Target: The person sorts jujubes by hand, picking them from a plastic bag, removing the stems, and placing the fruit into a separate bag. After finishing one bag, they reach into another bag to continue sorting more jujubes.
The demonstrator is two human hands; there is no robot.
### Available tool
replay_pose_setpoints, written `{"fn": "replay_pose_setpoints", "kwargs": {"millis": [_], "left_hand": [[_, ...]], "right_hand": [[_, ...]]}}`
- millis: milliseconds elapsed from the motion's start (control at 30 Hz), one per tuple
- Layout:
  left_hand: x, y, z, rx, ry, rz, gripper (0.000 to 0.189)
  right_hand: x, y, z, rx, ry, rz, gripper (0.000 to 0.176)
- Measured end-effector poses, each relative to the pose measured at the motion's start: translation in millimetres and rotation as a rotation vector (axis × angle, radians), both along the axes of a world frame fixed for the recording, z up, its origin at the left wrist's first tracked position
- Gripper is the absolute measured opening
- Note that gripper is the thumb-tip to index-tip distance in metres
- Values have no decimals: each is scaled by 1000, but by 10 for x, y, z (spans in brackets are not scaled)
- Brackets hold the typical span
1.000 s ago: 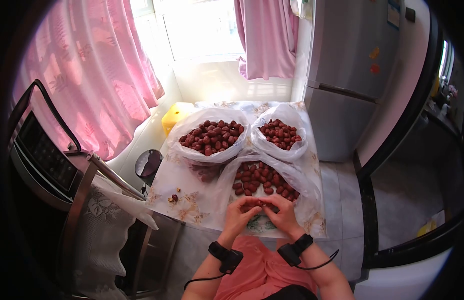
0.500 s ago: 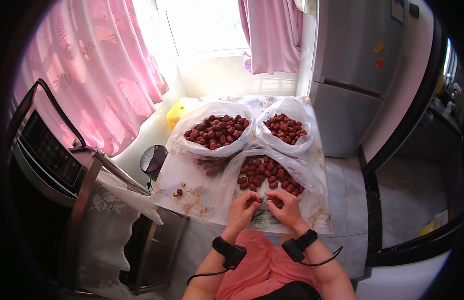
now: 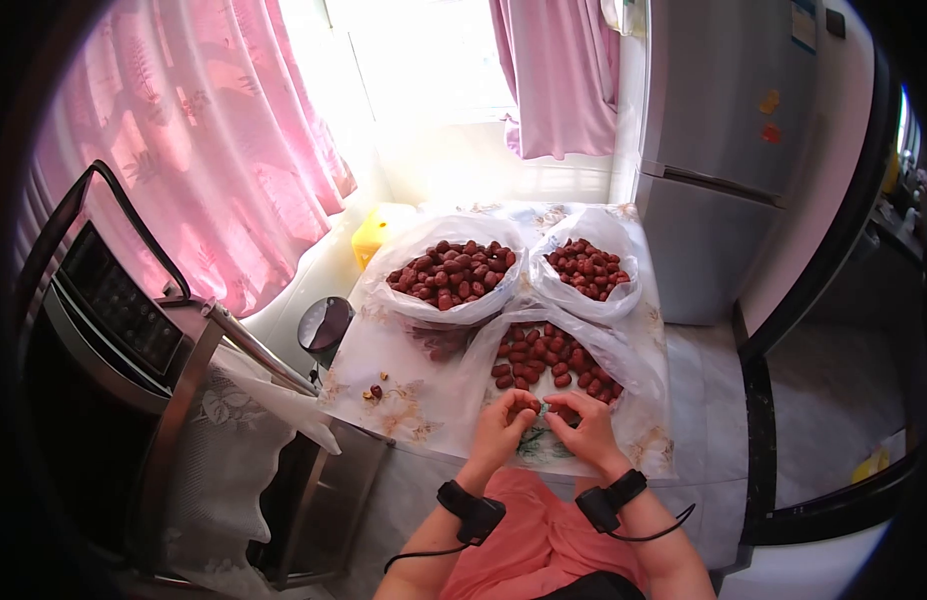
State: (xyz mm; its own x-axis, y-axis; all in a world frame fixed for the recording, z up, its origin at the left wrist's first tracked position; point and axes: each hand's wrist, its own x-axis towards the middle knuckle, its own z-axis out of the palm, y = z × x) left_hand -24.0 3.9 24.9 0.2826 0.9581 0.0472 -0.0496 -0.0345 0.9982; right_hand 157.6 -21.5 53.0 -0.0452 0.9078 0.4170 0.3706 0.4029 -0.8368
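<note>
At the table's near edge, my left hand [image 3: 504, 425] is closed on a red date [image 3: 535, 406], which shows between the fingertips. My right hand [image 3: 586, 425] faces it with its fingers pinched together; what they hold is too small to make out. Just beyond both hands, loose red dates [image 3: 552, 352] lie on an open clear plastic bag [image 3: 639, 372]. Behind it stand a large bag [image 3: 409, 243] full of dates at the left and a smaller bag [image 3: 632, 262] of dates at the right.
A few scraps and a dark date [image 3: 376, 391] lie on the flowered tablecloth [image 3: 359, 345] at the left. A dark round appliance [image 3: 325, 325] stands beside the table. Further out are a yellow container [image 3: 376, 232], a fridge [image 3: 714, 240] and a black appliance [image 3: 114, 305].
The whole view has shifted, so the table and bags appear slightly further right and lower. Both hands stay close together at the table's near edge.
</note>
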Motion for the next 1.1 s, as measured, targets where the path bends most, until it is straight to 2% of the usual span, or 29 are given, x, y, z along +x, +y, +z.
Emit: {"fn": "replay_pose_setpoints", "kwargs": {"millis": [100,167,233,300,333,400,467,500,567,633,733,800,967,1067,1100], "left_hand": [[12,-33,127,-17,-66,-6,16],[-39,-11,393,-83,-246,-68,19],[-122,140,708,29,-198,-40,19],[-211,387,1066,155,-159,88,15],[-272,566,1177,251,-184,123,23],[-265,838,1310,317,-151,388,41],[-361,982,1123,344,-17,562,41],[-330,933,1095,350,-20,557,41],[-297,629,886,390,174,510,33],[-222,416,658,326,167,274,24],[-9,171,451,292,303,164,22],[56,168,320,706,607,248,29],[49,233,159,690,627,250,31],[19,250,117,620,584,277,32],[17,220,169,502,498,285,30]], "right_hand": [[5,-7,45,-26,6,-5,23],[23,23,33,21,-16,-11,22],[17,1,5,48,-32,-16,21],[6,6,25,-8,4,-9,20],[7,6,14,-18,4,-10,20],[13,16,-7,-24,26,-11,19],[17,19,12,-11,33,-13,19],[24,25,4,-19,24,-20,18],[21,6,-36,-37,24,-33,18],[14,23,-53,-50,26,-21,18],[12,27,-25,-19,9,-18,16],[9,25,-31,-15,7,-20,16],[12,21,-41,-4,5,-31,15],[8,22,-18,0,10,-32,15],[8,19,-17,-3,8,-31,15]]}}
